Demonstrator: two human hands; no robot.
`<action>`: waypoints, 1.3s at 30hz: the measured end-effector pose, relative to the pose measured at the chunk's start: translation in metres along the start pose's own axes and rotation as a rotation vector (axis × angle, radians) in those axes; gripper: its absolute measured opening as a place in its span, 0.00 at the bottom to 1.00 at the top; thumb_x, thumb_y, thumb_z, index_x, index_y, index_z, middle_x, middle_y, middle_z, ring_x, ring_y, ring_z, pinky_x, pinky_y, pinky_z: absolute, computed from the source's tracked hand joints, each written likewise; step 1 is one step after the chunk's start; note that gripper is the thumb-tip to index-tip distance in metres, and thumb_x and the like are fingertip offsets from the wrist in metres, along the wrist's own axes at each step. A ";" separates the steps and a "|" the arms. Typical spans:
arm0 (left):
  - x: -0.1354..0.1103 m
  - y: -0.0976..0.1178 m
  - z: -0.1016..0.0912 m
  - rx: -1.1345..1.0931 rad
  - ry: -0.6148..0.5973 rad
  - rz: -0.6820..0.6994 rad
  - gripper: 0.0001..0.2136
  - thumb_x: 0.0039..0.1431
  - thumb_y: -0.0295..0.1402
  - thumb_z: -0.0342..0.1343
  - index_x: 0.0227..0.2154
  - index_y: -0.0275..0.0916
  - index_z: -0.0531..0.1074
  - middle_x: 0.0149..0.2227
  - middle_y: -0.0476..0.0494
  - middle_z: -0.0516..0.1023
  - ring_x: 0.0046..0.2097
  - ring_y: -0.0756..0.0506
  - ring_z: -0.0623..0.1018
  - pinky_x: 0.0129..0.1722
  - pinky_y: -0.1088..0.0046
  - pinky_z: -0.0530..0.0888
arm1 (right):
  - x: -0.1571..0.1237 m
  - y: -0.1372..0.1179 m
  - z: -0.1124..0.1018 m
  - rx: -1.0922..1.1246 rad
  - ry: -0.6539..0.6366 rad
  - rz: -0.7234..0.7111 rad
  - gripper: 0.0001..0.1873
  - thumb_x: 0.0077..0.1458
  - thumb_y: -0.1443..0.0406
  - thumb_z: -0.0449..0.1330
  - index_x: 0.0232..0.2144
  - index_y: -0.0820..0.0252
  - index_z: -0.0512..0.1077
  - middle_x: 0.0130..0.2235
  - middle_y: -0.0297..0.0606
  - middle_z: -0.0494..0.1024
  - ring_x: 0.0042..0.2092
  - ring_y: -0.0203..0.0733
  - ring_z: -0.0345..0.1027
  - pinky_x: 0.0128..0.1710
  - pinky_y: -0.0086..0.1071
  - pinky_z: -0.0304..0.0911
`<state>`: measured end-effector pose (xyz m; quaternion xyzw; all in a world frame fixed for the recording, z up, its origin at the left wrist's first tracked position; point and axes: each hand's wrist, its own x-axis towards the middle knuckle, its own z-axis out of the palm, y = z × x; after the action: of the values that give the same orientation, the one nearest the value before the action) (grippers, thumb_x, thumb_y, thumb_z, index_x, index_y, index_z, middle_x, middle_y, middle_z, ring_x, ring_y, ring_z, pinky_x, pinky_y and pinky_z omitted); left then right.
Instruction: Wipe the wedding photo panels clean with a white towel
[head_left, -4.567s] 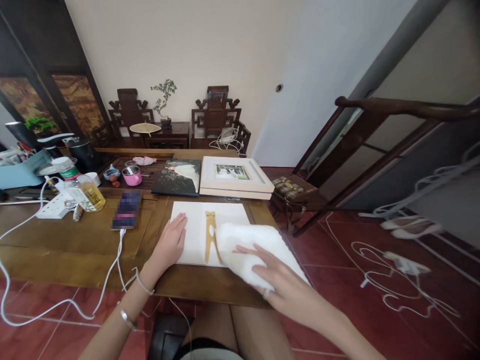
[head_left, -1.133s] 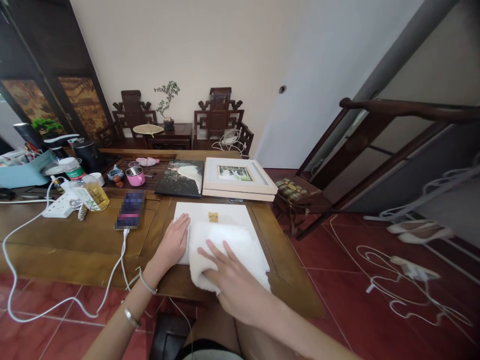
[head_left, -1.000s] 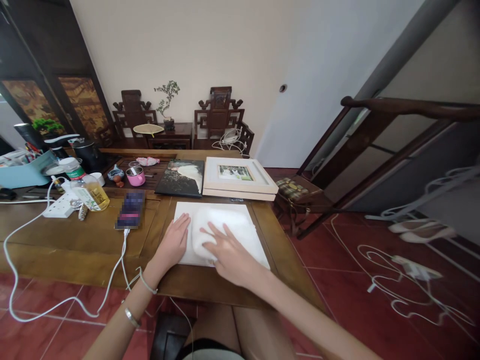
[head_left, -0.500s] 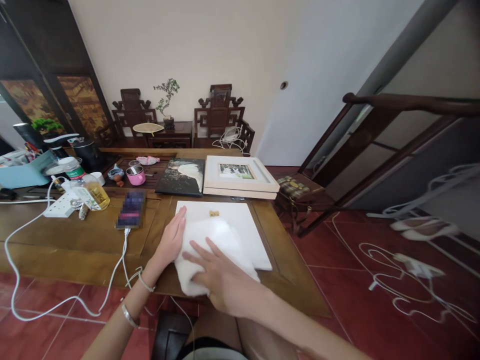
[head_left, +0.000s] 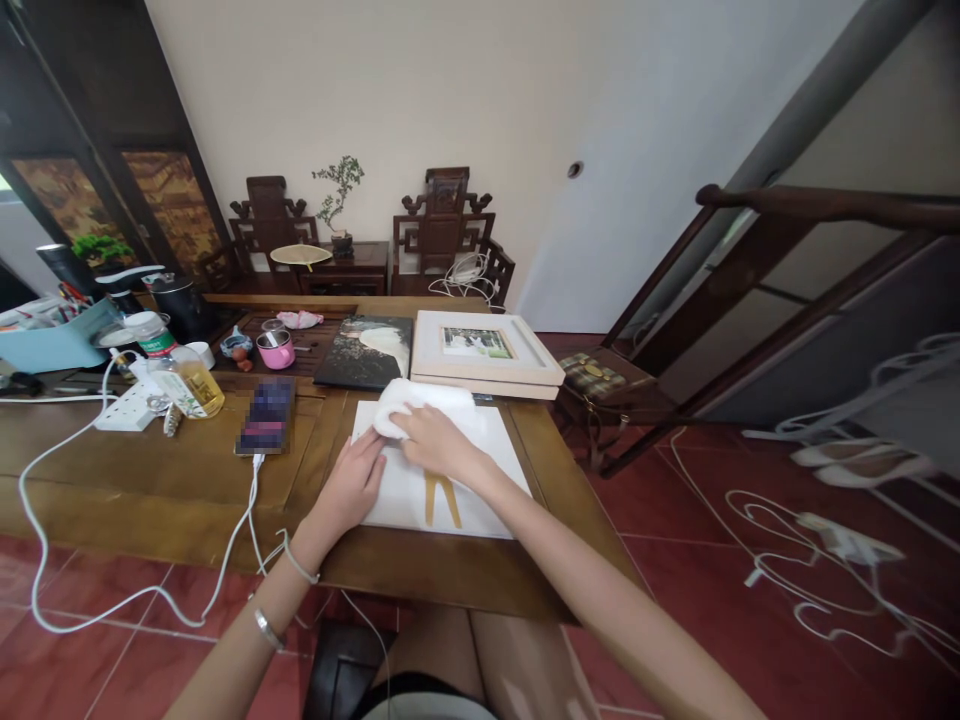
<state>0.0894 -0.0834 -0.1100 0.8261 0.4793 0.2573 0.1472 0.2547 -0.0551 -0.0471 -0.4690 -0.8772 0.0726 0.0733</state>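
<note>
A white fluffy cloth (head_left: 442, 400) lies bunched across the far part of a white panel (head_left: 484, 515) on the wooden table. My right hand (head_left: 431, 438) grips the cloth's left part and presses it down on the panel. At the panel's left edge rests my left hand (head_left: 354, 480), its fingers stretched out flat and their tips close to the cloth. A golden two-legged shape (head_left: 442, 498) shows on the panel below my right wrist; its upper end is hidden by my right hand and forearm.
Stacked light-wood picture frames (head_left: 487, 350) and a dark photo panel (head_left: 360, 352) lie just beyond. Leftward are a charging phone (head_left: 266, 415), a pink cup (head_left: 275, 350), an oil bottle (head_left: 196, 385) and a power strip (head_left: 135, 405). A wooden chair (head_left: 675, 310) stands right.
My right hand has moved the cloth away from me to the panel's far side, uncovering its near part and the golden shape. My left hand has shifted slightly nearer.
</note>
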 end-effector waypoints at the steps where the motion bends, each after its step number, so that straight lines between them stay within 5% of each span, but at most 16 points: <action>1: 0.000 0.000 -0.001 -0.002 0.008 0.012 0.18 0.64 0.30 0.40 0.55 0.37 0.63 0.59 0.36 0.64 0.61 0.41 0.62 0.60 0.53 0.56 | 0.010 -0.003 0.001 0.009 0.002 -0.007 0.19 0.50 0.73 0.47 0.43 0.63 0.69 0.45 0.48 0.75 0.49 0.51 0.66 0.49 0.41 0.56; 8: -0.001 -0.005 0.003 0.002 0.024 0.015 0.18 0.63 0.29 0.41 0.55 0.36 0.63 0.59 0.35 0.64 0.61 0.39 0.62 0.60 0.51 0.56 | 0.022 0.000 -0.002 0.071 0.017 0.016 0.17 0.49 0.71 0.48 0.40 0.61 0.70 0.40 0.45 0.77 0.42 0.50 0.70 0.39 0.35 0.59; 14: -0.003 -0.008 0.008 0.009 0.033 0.011 0.19 0.63 0.29 0.41 0.55 0.36 0.63 0.60 0.36 0.62 0.63 0.41 0.60 0.61 0.51 0.56 | -0.032 0.052 -0.004 0.100 0.055 0.096 0.20 0.49 0.74 0.44 0.42 0.61 0.69 0.42 0.43 0.77 0.45 0.49 0.69 0.44 0.36 0.60; 18: -0.003 -0.006 0.008 0.018 0.032 0.006 0.19 0.63 0.29 0.40 0.55 0.36 0.63 0.60 0.36 0.63 0.63 0.42 0.60 0.61 0.53 0.55 | -0.075 0.069 0.010 0.081 0.095 0.137 0.23 0.46 0.75 0.45 0.44 0.62 0.67 0.52 0.45 0.72 0.57 0.50 0.59 0.56 0.47 0.53; 23: -0.003 -0.003 0.006 0.030 0.008 -0.020 0.20 0.63 0.29 0.40 0.56 0.35 0.61 0.61 0.36 0.62 0.63 0.42 0.59 0.61 0.52 0.54 | -0.134 0.047 0.019 0.069 0.099 0.013 0.20 0.37 0.78 0.46 0.32 0.61 0.68 0.62 0.45 0.58 0.66 0.45 0.37 0.64 0.50 0.39; 29: -0.002 -0.001 0.004 0.044 -0.011 -0.020 0.19 0.63 0.28 0.40 0.56 0.35 0.62 0.61 0.36 0.61 0.63 0.42 0.58 0.61 0.52 0.54 | -0.184 0.018 0.013 0.087 0.006 -0.017 0.24 0.34 0.79 0.45 0.33 0.59 0.70 0.64 0.37 0.54 0.66 0.45 0.38 0.64 0.49 0.42; 33: -0.002 -0.003 0.005 0.046 0.005 -0.011 0.19 0.63 0.29 0.40 0.56 0.35 0.62 0.61 0.36 0.62 0.63 0.42 0.58 0.61 0.52 0.55 | -0.166 0.037 0.010 0.102 -0.020 0.075 0.25 0.37 0.77 0.46 0.37 0.59 0.71 0.63 0.37 0.56 0.65 0.51 0.41 0.60 0.49 0.51; 39: -0.003 -0.005 0.004 0.027 0.010 -0.009 0.19 0.63 0.30 0.41 0.56 0.37 0.63 0.61 0.38 0.62 0.63 0.42 0.59 0.62 0.54 0.55 | -0.092 0.084 0.008 0.117 0.081 0.195 0.26 0.43 0.75 0.46 0.45 0.63 0.70 0.56 0.45 0.68 0.61 0.53 0.53 0.57 0.49 0.56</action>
<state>0.0866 -0.0830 -0.1165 0.8247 0.4870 0.2541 0.1348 0.3717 -0.0862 -0.0769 -0.5497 -0.8178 0.1116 0.1284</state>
